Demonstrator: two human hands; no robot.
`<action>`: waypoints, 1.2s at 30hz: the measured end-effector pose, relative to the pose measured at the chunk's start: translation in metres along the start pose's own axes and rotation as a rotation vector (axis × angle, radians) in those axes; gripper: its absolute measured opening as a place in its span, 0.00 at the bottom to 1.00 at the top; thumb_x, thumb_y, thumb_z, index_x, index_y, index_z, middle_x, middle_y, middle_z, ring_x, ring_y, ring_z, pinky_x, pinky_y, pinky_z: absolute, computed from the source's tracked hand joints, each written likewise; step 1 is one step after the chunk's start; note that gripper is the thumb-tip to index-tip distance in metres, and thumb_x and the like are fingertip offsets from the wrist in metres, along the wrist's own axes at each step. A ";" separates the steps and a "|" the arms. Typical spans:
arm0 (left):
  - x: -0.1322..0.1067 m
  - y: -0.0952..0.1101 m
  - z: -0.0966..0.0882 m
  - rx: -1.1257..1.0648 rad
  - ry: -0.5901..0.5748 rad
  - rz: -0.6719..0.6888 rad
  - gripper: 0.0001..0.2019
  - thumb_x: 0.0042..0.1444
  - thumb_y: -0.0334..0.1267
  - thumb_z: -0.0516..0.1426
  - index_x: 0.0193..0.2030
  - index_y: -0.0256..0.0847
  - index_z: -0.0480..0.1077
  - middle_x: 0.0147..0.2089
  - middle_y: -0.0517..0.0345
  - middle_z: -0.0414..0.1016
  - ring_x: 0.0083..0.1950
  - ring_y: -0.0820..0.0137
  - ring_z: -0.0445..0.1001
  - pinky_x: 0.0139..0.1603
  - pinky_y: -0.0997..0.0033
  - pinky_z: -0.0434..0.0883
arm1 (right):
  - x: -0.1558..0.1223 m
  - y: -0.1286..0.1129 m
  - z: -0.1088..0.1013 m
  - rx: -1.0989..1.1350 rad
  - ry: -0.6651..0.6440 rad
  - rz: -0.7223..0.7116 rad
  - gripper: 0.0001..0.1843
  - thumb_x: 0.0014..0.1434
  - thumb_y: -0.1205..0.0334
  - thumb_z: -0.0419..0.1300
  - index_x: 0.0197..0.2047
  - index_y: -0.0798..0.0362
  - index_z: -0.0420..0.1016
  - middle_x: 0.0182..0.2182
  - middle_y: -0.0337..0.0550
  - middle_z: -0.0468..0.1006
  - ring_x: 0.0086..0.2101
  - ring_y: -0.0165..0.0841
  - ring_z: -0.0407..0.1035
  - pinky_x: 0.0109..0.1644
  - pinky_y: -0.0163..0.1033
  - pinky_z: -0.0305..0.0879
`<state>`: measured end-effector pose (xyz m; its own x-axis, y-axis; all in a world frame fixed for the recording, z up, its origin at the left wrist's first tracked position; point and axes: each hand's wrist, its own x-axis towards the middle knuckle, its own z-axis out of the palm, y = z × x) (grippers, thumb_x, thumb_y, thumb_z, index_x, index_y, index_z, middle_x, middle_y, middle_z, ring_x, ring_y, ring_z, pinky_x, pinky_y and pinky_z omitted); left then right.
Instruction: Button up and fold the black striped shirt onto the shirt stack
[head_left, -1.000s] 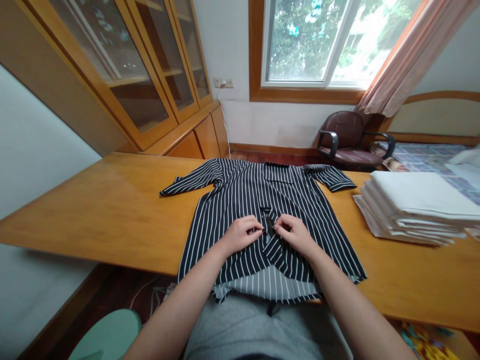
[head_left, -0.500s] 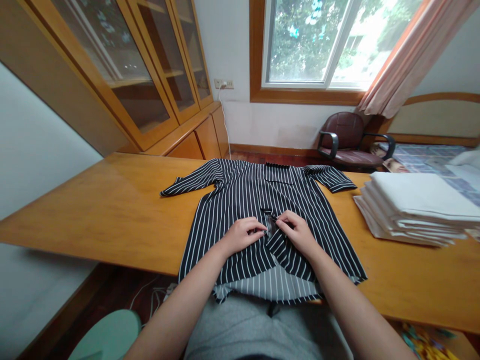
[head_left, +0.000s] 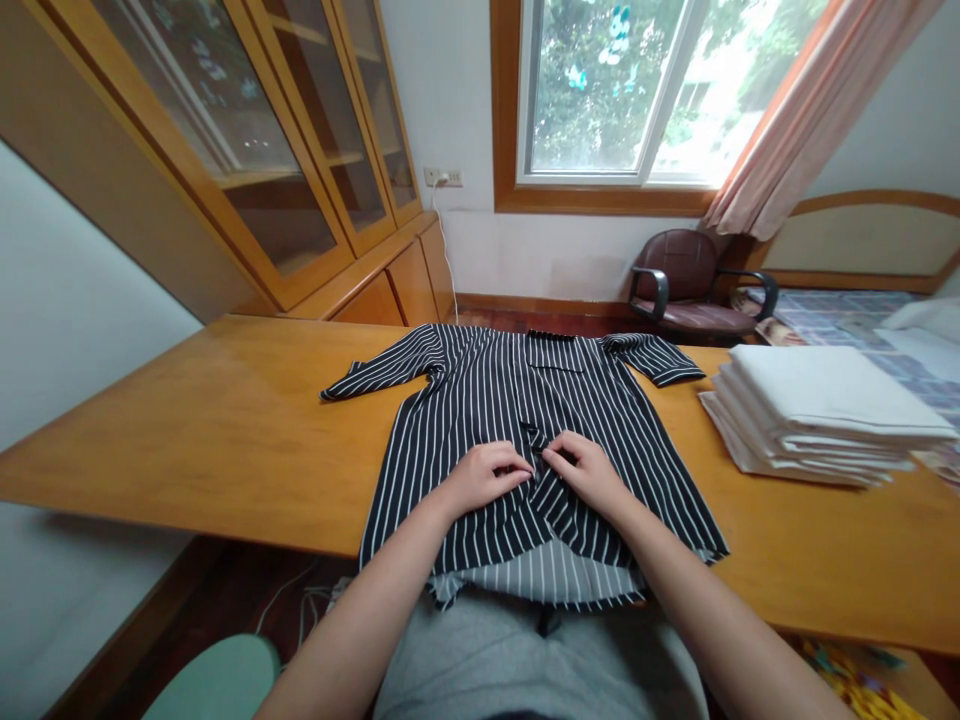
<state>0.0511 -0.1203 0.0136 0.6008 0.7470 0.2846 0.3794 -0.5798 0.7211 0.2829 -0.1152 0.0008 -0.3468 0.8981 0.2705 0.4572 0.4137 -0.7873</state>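
Note:
A black shirt with white stripes (head_left: 480,400) lies spread on the wooden table, its collar at the far side and its hem hanging over the near edge. Both sleeves reach out sideways. On the lower front, my left hand (head_left: 491,475) pinches the left edge of the shirt's front opening. Close beside it, my right hand (head_left: 585,468) pinches the other front edge, which is partly folded over. The fingertips of both hands almost meet. Any button between them is too small to make out.
A stack of folded white cloths (head_left: 825,410) sits on the table (head_left: 225,430) to the right. Beyond the table stand a brown armchair (head_left: 682,280) and a glass-fronted cabinet (head_left: 300,200). A green stool (head_left: 217,680) is below on the left.
My right hand has moved slightly left and down, bringing the right front edge nearer my left hand. The gap in the shirt front has narrowed. The camera view has shifted slightly.

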 end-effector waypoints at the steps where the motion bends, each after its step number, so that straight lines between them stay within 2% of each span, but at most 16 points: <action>1: -0.001 0.001 0.000 -0.001 -0.004 0.003 0.09 0.65 0.40 0.58 0.43 0.41 0.79 0.38 0.56 0.78 0.40 0.70 0.75 0.45 0.68 0.71 | -0.001 0.000 0.001 -0.006 -0.005 0.002 0.11 0.66 0.56 0.57 0.33 0.51 0.74 0.32 0.40 0.76 0.36 0.34 0.71 0.45 0.40 0.66; 4: -0.004 0.004 0.000 -0.001 -0.015 -0.004 0.09 0.66 0.40 0.57 0.44 0.41 0.79 0.39 0.56 0.79 0.41 0.70 0.76 0.46 0.68 0.71 | -0.005 -0.004 -0.001 -0.011 -0.039 0.015 0.12 0.66 0.55 0.57 0.33 0.51 0.74 0.32 0.41 0.77 0.36 0.34 0.72 0.44 0.40 0.66; 9: -0.013 0.012 0.000 -0.009 -0.053 -0.045 0.10 0.66 0.39 0.56 0.46 0.42 0.78 0.42 0.56 0.79 0.43 0.70 0.76 0.47 0.68 0.71 | -0.003 -0.015 -0.019 0.062 -0.275 0.061 0.17 0.68 0.53 0.54 0.33 0.51 0.78 0.32 0.41 0.79 0.35 0.34 0.74 0.44 0.40 0.69; 11: -0.016 0.014 0.001 -0.013 -0.064 -0.049 0.09 0.66 0.38 0.56 0.46 0.42 0.78 0.42 0.56 0.79 0.43 0.70 0.76 0.48 0.68 0.71 | 0.004 -0.013 -0.028 0.019 -0.235 0.051 0.17 0.69 0.54 0.53 0.35 0.51 0.78 0.33 0.41 0.80 0.36 0.34 0.74 0.45 0.41 0.70; 13: -0.018 0.015 0.001 -0.015 -0.067 -0.052 0.09 0.65 0.37 0.56 0.46 0.42 0.78 0.42 0.56 0.79 0.43 0.70 0.76 0.49 0.67 0.71 | 0.014 -0.003 -0.034 -0.097 -0.091 0.006 0.14 0.68 0.55 0.53 0.40 0.51 0.79 0.38 0.44 0.80 0.40 0.36 0.75 0.50 0.44 0.70; 15: -0.020 0.016 0.002 -0.018 -0.069 -0.060 0.08 0.65 0.37 0.57 0.45 0.42 0.78 0.42 0.56 0.80 0.43 0.70 0.76 0.49 0.66 0.71 | 0.023 0.012 -0.036 -0.255 0.036 -0.058 0.14 0.67 0.56 0.53 0.47 0.50 0.78 0.48 0.48 0.79 0.50 0.39 0.72 0.58 0.48 0.67; 17: -0.022 0.017 0.001 -0.022 -0.073 -0.074 0.08 0.65 0.37 0.57 0.45 0.42 0.78 0.42 0.56 0.80 0.44 0.69 0.76 0.50 0.65 0.71 | 0.029 0.029 -0.035 -0.434 0.089 -0.082 0.18 0.67 0.56 0.54 0.55 0.50 0.76 0.58 0.51 0.73 0.59 0.43 0.65 0.65 0.52 0.61; 20: -0.026 0.021 0.000 -0.039 -0.078 -0.099 0.09 0.65 0.37 0.57 0.45 0.43 0.78 0.43 0.56 0.80 0.44 0.69 0.76 0.50 0.65 0.71 | 0.030 0.046 -0.029 -0.639 0.041 -0.057 0.24 0.68 0.54 0.52 0.62 0.53 0.71 0.66 0.53 0.64 0.66 0.47 0.55 0.69 0.56 0.54; 22: -0.028 0.025 0.000 -0.050 -0.075 -0.110 0.09 0.65 0.37 0.56 0.45 0.43 0.78 0.43 0.56 0.80 0.45 0.69 0.76 0.50 0.66 0.71 | 0.027 0.049 -0.024 -0.705 -0.011 -0.036 0.26 0.69 0.53 0.50 0.65 0.54 0.68 0.68 0.52 0.61 0.68 0.47 0.52 0.70 0.57 0.51; 28: -0.040 0.033 0.006 -0.029 -0.036 -0.189 0.10 0.66 0.37 0.55 0.43 0.43 0.79 0.41 0.56 0.80 0.44 0.68 0.76 0.48 0.66 0.71 | 0.010 0.038 -0.015 -0.752 -0.073 -0.014 0.28 0.70 0.50 0.47 0.69 0.50 0.63 0.70 0.47 0.58 0.69 0.44 0.49 0.72 0.57 0.47; 36: -0.055 0.044 0.011 -0.083 -0.013 -0.260 0.10 0.66 0.36 0.55 0.43 0.43 0.79 0.40 0.57 0.80 0.43 0.68 0.76 0.47 0.67 0.71 | -0.010 0.024 -0.008 -0.780 -0.084 0.007 0.30 0.70 0.48 0.46 0.70 0.49 0.60 0.71 0.45 0.55 0.70 0.43 0.48 0.72 0.56 0.46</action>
<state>0.0423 -0.1910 0.0227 0.4996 0.8630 0.0755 0.4632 -0.3398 0.8185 0.3035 -0.1128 -0.0165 -0.3886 0.8995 0.2000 0.8919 0.4216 -0.1634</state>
